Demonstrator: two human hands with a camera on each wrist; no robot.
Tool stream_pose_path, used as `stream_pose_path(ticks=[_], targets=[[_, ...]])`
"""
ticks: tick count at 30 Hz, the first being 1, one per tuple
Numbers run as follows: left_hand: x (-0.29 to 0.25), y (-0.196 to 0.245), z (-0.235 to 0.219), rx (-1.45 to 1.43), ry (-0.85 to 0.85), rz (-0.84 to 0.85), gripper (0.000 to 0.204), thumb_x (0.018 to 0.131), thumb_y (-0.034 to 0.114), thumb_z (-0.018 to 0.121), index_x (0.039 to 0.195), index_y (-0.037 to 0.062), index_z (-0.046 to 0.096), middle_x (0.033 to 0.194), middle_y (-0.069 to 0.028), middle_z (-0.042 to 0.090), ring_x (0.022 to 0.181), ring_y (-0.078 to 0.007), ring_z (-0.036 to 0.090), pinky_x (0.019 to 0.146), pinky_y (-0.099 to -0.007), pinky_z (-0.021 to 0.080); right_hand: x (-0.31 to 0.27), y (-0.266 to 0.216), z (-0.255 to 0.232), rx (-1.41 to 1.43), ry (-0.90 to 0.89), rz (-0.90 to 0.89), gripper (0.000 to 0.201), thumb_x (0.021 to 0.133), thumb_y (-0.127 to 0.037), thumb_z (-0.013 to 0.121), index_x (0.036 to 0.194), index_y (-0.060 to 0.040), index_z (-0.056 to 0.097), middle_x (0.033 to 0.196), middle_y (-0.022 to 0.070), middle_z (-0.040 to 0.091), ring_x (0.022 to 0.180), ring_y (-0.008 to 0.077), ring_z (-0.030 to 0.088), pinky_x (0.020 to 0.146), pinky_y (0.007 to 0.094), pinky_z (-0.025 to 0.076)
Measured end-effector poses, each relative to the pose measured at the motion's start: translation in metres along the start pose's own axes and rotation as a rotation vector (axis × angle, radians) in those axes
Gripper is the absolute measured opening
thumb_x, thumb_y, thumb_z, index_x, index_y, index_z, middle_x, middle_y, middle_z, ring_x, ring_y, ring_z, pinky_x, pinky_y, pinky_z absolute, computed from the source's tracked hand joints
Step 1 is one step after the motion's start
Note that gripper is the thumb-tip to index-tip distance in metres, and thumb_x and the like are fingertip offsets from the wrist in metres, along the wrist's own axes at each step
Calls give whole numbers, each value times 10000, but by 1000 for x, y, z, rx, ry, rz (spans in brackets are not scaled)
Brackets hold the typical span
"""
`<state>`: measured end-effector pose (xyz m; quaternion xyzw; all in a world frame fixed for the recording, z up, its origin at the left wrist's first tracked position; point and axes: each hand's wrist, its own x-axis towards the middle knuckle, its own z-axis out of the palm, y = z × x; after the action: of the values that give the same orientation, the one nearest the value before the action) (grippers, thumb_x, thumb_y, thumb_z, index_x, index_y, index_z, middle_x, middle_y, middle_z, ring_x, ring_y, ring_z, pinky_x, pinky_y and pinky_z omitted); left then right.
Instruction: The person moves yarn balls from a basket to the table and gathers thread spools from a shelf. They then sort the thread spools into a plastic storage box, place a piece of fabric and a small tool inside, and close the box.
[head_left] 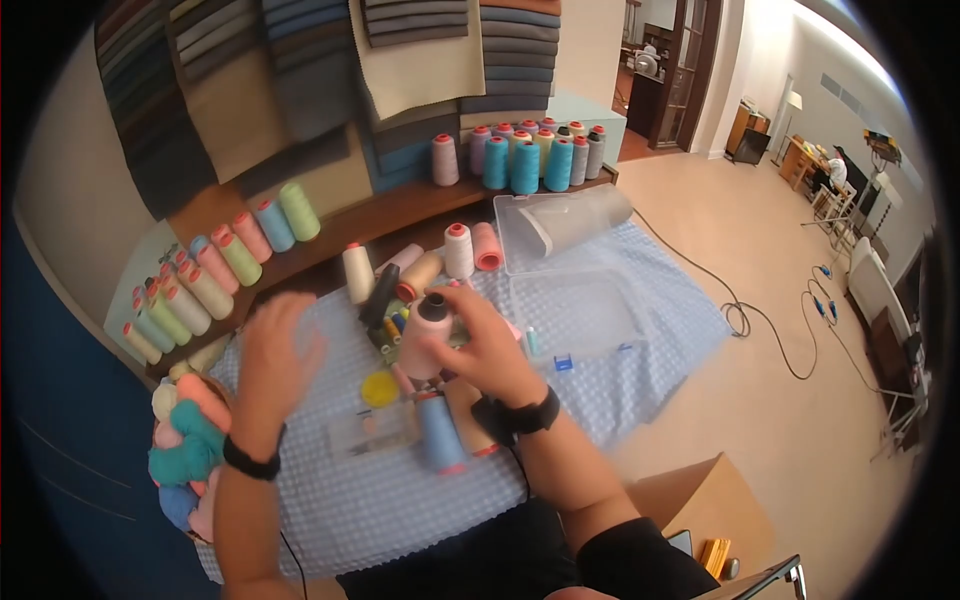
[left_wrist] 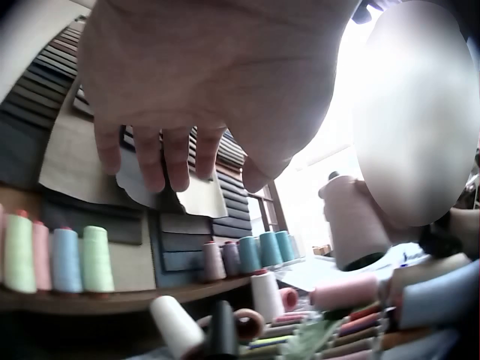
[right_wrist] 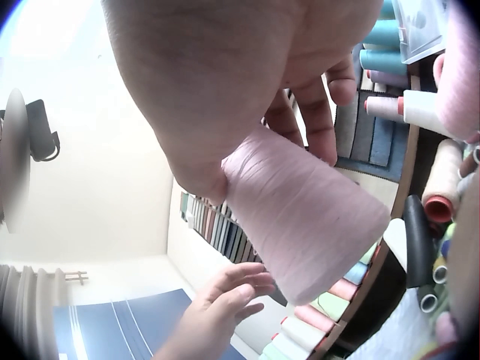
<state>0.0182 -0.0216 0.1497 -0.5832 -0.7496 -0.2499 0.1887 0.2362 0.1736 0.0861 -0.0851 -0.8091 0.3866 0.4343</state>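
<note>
My right hand (head_left: 485, 345) grips a pale pink cone of thread (right_wrist: 307, 217), thumb on one side and fingers on the other. In the head view the cone stands nearly upright, its black top pointing up, over a heap of spools. My left hand (head_left: 275, 350) is raised to the left with fingers extended and nothing in them. Beneath the held cone lie a blue thread cone (head_left: 440, 430), a tan cone (head_left: 468, 412), a round yellow item (head_left: 379, 389) and a clear plastic box (head_left: 370, 430). A black cone (head_left: 380, 293) leans among the spools behind.
Thread cones line a wooden shelf (head_left: 350, 235) at the back. A basket of yarn balls (head_left: 195, 440) stands at the left edge. A clear lidded container (head_left: 580, 310) lies on the checked cloth (head_left: 660, 360) at right. A cardboard box (head_left: 700, 500) is at the lower right.
</note>
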Motion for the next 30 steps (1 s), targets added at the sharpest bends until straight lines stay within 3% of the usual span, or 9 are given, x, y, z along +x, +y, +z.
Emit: stream_pose_path(ticks=[3, 6, 9, 13, 17, 19, 22, 23, 30], targets=[[-39, 8, 8, -120, 37, -63, 357, 923, 105, 753, 1257, 31, 651, 1265, -163, 674, 1218, -362, 641, 1054, -435, 502, -1, -4, 1, -46, 5, -4, 565, 890, -166, 812, 1398, -28, 608, 1334, 164, 672, 1283, 328, 644, 1129, 411, 480], [-60, 17, 6, -195, 36, -153, 314, 924, 124, 749, 1205, 5, 676, 1179, -205, 704, 1108, -411, 673, 948, -452, 542, -2, -1, 1, -21, -2, -10, 563, 897, -166, 806, 1401, -22, 601, 1319, 151, 678, 1262, 323, 652, 1105, 408, 491], [-75, 13, 9, -228, -25, -232, 278, 934, 133, 750, 1180, 19, 688, 1142, -182, 724, 1069, -369, 699, 917, -426, 555, -2, 3, 4, -59, 11, -36, 563, 898, -162, 802, 1405, -26, 599, 1299, 144, 681, 1233, 309, 661, 1062, 399, 514], [-88, -7, 25, -300, 13, -306, 267, 952, 137, 746, 1188, 26, 691, 1063, -142, 742, 986, -302, 725, 872, -398, 569, 0, -3, 8, -36, 105, -57, 533, 894, -226, 811, 1360, -42, 628, 1221, 152, 700, 1160, 358, 667, 1046, 445, 492], [-99, -29, 43, -361, 18, -309, 263, 975, 148, 740, 1197, 16, 693, 967, -117, 737, 891, -248, 727, 826, -360, 572, 4, -29, 2, 22, 45, 39, 496, 903, -162, 808, 1336, -2, 625, 1248, 176, 706, 1203, 358, 680, 1035, 419, 527], [-99, -29, 39, -379, -2, -336, 262, 972, 160, 747, 1192, 27, 701, 916, -109, 733, 845, -241, 719, 786, -356, 568, 10, -40, -4, -71, 29, -56, 506, 899, -155, 815, 1344, -8, 624, 1242, 180, 707, 1207, 360, 673, 1036, 412, 524], [-103, -30, 33, -426, -32, -379, 251, 968, 190, 759, 1175, 56, 715, 853, -96, 719, 765, -224, 691, 695, -361, 542, 29, -60, -12, -232, 25, -173, 529, 891, -150, 823, 1359, -11, 618, 1206, 166, 692, 1094, 322, 666, 1006, 400, 521], [-107, -31, 33, -426, -39, -385, 247, 969, 198, 759, 1169, 60, 714, 841, -96, 713, 751, -228, 685, 684, -365, 537, 39, -67, -14, -227, -6, -121, 541, 896, -174, 822, 1366, -4, 615, 1173, 163, 694, 1053, 310, 661, 975, 396, 528], [-116, -37, 25, -435, -85, -409, 217, 981, 274, 749, 1080, 83, 720, 686, -94, 650, 626, -269, 644, 605, -393, 498, 128, -42, 29, -292, -126, -74, 597, 926, -269, 801, 1408, 23, 602, 1187, 205, 711, 1065, 334, 702, 940, 412, 560]])
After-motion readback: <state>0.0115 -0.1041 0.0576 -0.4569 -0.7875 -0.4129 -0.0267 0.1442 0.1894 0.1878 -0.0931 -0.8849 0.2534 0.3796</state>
